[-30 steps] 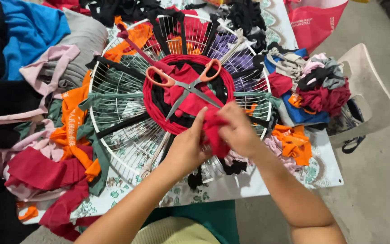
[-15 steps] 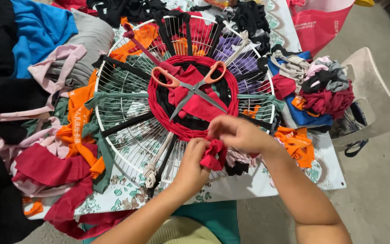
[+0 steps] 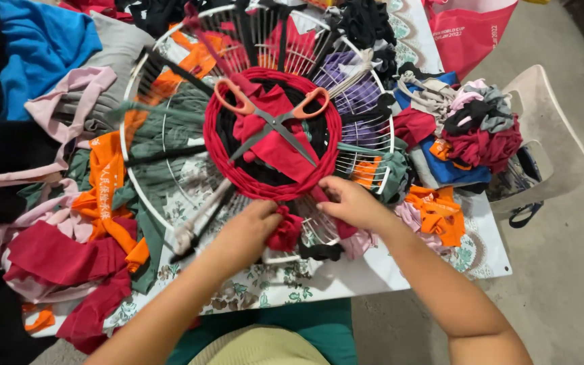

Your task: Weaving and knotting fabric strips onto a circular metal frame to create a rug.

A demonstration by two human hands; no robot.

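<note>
Item: red fabric strip [image 3: 285,230], bunched at the near edge of the round wire frame [image 3: 144,203], table's front side. Left hand [image 3: 245,230] pinches the wad; right hand [image 3: 353,201] grips its run just beside. Likely soft, light, stretchy, non-slip; best held close to the woven red ring [image 3: 214,145].

The round wire frame [image 3: 144,203] lies flat on the table [image 3: 346,277], with the woven ring of cloth strips [image 3: 214,145] at its centre and the scissors [image 3: 272,122] resting on loose cloth inside that ring. The left hand [image 3: 245,230] and right hand [image 3: 353,201] sit at the near edge of the ring, the left fingers [image 3: 268,215] touching a bunched strip [image 3: 285,231] that appears to join the ring. Heaps of cloth [image 3: 55,203] lie left of the frame, a smaller pile of strips [image 3: 474,135] lies right of it, and a chair [image 3: 549,128] stands beyond the table's right edge.
</note>
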